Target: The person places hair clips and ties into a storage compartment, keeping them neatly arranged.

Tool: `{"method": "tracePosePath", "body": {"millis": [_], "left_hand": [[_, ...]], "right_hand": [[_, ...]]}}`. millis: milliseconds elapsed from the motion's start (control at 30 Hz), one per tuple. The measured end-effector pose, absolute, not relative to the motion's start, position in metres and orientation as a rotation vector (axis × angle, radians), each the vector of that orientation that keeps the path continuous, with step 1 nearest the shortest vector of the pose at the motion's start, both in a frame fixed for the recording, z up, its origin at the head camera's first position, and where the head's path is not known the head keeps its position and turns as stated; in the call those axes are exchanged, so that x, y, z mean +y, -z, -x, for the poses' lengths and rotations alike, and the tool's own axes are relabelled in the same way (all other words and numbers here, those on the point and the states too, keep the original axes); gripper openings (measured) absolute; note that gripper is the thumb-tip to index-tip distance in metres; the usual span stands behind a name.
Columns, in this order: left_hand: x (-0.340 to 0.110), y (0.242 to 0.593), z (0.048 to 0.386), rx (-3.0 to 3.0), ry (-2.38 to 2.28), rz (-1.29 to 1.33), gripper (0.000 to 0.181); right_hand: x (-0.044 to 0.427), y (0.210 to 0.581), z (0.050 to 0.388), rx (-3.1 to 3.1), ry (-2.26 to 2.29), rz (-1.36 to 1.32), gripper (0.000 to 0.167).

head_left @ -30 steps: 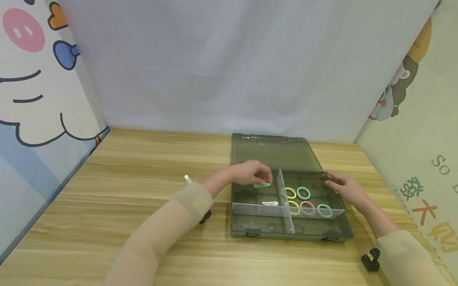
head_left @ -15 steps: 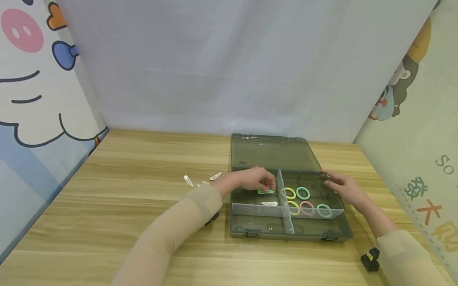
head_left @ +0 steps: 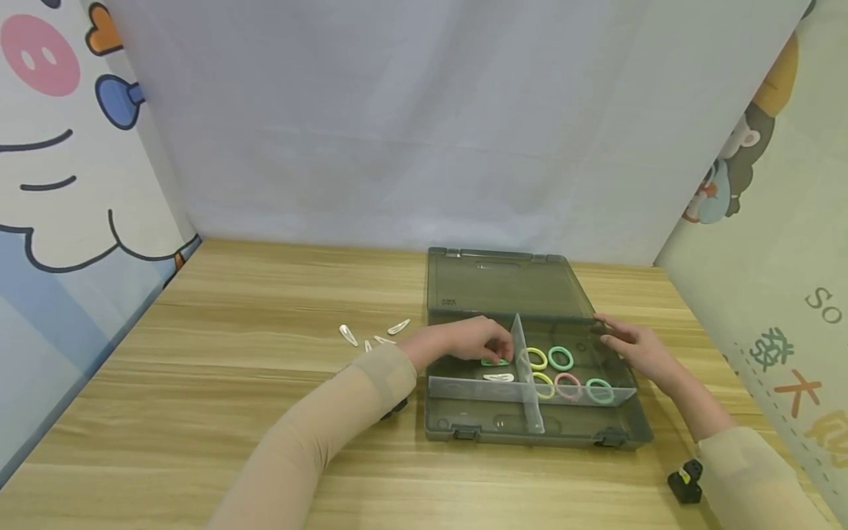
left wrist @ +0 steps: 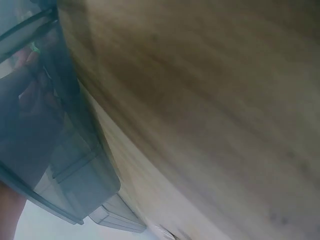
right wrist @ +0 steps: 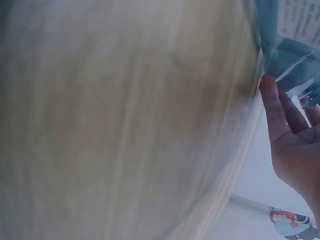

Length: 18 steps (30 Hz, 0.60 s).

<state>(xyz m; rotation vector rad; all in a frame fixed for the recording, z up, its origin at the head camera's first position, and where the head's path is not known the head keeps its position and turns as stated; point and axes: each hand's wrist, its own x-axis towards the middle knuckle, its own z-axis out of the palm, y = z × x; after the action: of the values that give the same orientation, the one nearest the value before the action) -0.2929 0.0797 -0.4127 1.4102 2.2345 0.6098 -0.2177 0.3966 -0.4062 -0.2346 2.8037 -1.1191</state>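
In the head view a grey see-through box (head_left: pixel 445 425) lies with its lid (head_left: pixel 506 283) folded back. My left hand (head_left: pixel 478 339) pinches a green hair clip (head_left: pixel 494 362) low in the back left compartment, just behind a white clip (head_left: pixel 498 377). Several yellow, green and pink rings, one a green ring (head_left: pixel 561 358), lie right of the divider (head_left: pixel 519 338). My right hand (head_left: pixel 637 354) rests its fingers on the box's right edge; in the right wrist view the hand (right wrist: pixel 295 145) touches the box side with fingers extended. The left wrist view shows the fingers dimly through the box wall (left wrist: pixel 75 170).
Several white clips, among them one clip (head_left: pixel 348 336), lie on the wooden table (head_left: pixel 199 383) left of the box, partly behind my left forearm. Black devices sit under both wrists, one device (head_left: pixel 686 482) at the right. A pale curtain (head_left: pixel 424 132) hangs behind the table.
My left hand has moved right and toward the front of the compartment, lowering the green clip beside the white one. More white clips show on the table. My right hand has stayed put.
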Motion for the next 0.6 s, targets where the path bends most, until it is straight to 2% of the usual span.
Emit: {"method": "tracePosePath", "body": {"millis": [600], "left_hand": [[0.0752,0.4095,0.2932,2.272,-0.66,-1.44,0.015]], "right_hand": [[0.396,0.4048,0.2151,2.803,1.129,0.242,0.053]]}}
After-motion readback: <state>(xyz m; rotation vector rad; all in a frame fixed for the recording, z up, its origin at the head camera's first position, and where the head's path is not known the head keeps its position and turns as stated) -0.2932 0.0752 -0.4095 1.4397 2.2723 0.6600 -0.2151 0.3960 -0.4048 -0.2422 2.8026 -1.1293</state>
